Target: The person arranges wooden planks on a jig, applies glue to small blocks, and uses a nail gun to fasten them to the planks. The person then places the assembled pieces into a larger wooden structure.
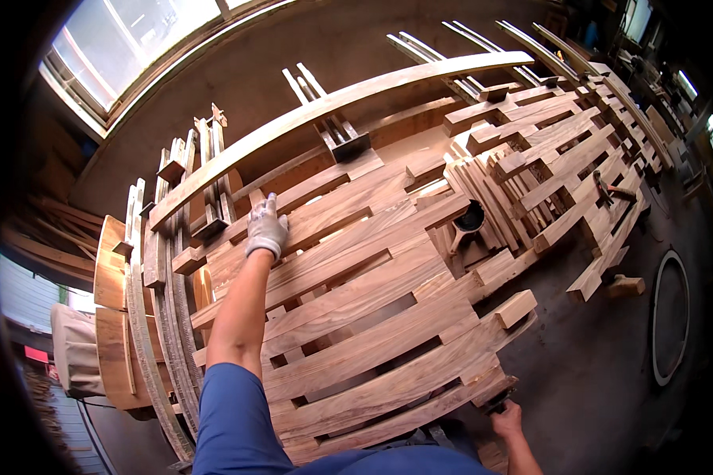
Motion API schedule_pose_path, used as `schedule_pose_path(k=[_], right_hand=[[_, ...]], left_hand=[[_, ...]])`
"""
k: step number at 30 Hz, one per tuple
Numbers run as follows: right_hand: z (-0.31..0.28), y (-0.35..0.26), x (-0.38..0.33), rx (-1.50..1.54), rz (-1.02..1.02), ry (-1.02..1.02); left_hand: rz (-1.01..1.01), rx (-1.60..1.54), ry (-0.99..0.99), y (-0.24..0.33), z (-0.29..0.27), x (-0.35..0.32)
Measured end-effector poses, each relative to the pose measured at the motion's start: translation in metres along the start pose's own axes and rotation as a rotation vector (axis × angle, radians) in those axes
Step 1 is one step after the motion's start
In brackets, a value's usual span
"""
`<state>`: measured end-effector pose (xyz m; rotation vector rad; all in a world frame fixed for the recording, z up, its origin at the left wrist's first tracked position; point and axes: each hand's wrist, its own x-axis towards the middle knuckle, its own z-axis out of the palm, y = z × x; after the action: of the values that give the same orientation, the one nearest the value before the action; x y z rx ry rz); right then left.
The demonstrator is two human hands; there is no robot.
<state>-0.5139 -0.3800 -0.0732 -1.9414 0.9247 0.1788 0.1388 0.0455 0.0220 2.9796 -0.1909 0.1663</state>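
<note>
A broad slatted panel of pale brown wood strips (356,281), with gaps between the strips, spreads in front of me. My left hand (268,229), in a light glove, lies on its far left part, fingers apart and holding nothing visible. A small wood piece stands up just beyond the fingertips. At the panel's near right corner my right hand (509,418), seemingly bare, is closed at the dark end of a bar clamp (497,394). Its fingers are partly hidden. Along the far edge another bar clamp (350,148) grips the wood.
A long curved-looking board (333,107) lies across the clamp bars at the far side. Sticks and a black-topped container (469,218) rest on the panel. A hammer-like tool (610,190) lies farther right. On the right floor is a pale hoop (670,317). Metal bars (174,317) stand left.
</note>
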Motion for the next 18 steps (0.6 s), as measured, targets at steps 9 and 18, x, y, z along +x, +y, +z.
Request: schedule_pose_path(k=[9,18], right_hand=[[0.013,0.072,0.034,0.924,0.623,-0.479],[-0.005,0.029,0.020,1.092,0.593,-0.510]], left_hand=[[0.101,-0.163,0.006,0.150,0.025,-0.230],[-0.058,0.026,-0.085,0.199,0.019,-0.272]])
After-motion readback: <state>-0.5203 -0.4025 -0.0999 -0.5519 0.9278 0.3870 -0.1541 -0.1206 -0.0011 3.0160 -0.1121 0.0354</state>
